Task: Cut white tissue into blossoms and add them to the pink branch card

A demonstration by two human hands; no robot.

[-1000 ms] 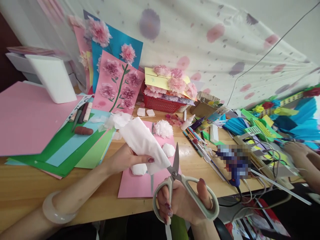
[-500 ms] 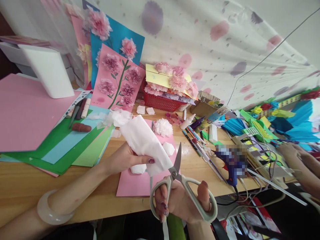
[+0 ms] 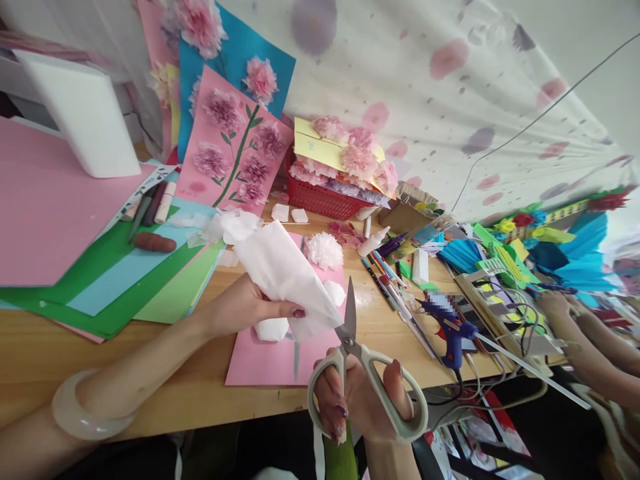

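My left hand is closed around a folded white tissue paper, held above the wooden table. My right hand grips grey-handled scissors, blades pointing up and slightly apart, right at the tissue's lower right edge. Under both lies a pink paper sheet with a white tissue flower and small white tissue wads on it.
Stacked pink, green and blue sheets lie left, beside a white box. Flower cards and a red basket stand behind. Pens, a blue glue gun and paper fans crowd the right, where another person's hands work.
The view has shifted a little, moving things left and down the frame. My hands keep the same hold; the scissors stay at the tissue's edge. The other person's hands have shifted left.
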